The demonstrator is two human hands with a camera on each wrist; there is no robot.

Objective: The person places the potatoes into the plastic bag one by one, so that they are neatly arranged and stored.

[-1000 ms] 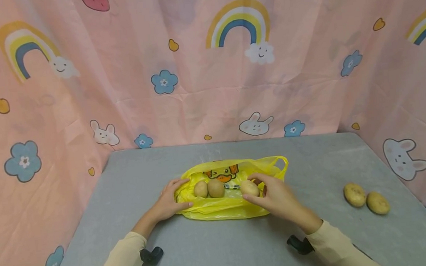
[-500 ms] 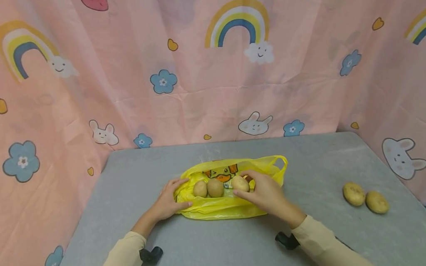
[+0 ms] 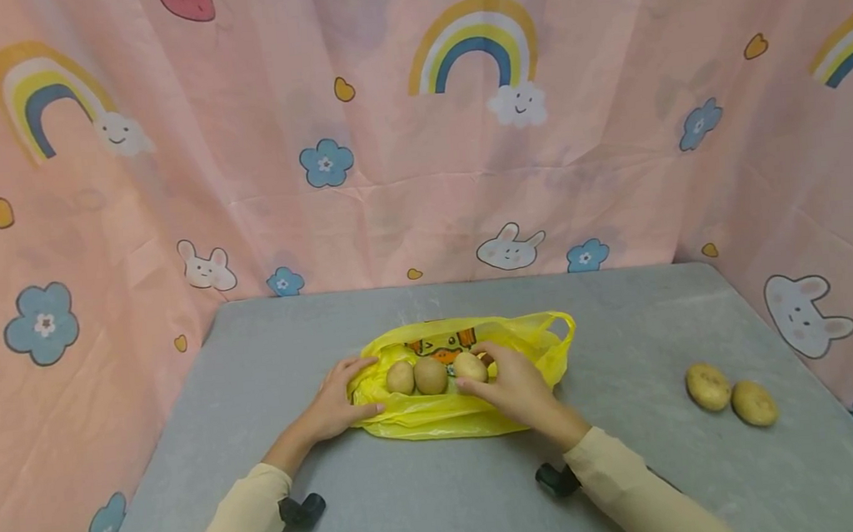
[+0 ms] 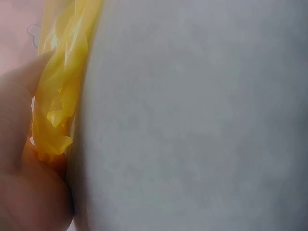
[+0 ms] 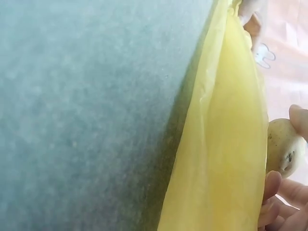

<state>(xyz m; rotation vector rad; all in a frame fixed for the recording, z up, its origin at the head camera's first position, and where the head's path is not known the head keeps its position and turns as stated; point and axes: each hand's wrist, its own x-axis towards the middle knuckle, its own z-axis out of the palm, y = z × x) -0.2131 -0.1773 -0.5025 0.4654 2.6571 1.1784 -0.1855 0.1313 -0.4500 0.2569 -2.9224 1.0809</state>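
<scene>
A yellow plastic bag (image 3: 439,426) with a duck print lies mouth open on the table. At its left end my left hand (image 3: 335,402) holds the bag, with the thumb at the near edge and the fingers at the far one. Yellow film bunches within that grip in the left wrist view. Two round potatoes, a paler potato (image 3: 400,377) and a browner potato (image 3: 431,376), sit side by side in the bag. Between thumb and fingers, my right hand (image 3: 522,385) pinches a pale potato (image 3: 468,367) just right of them. Dark marks show on this potato (image 5: 281,144) in the right wrist view.
Two more potatoes, one at left (image 3: 708,387) and one at right (image 3: 755,404), lie close together on the grey table (image 3: 627,325) at the right. The bag's handle loop (image 3: 569,334) stands out at its right end. A pink printed curtain (image 3: 386,135) surrounds the table's back and sides.
My right hand has moved left inside the bag with the pinched potato, bringing it nearer the other two. My left hand has stayed at the bag's left end.
</scene>
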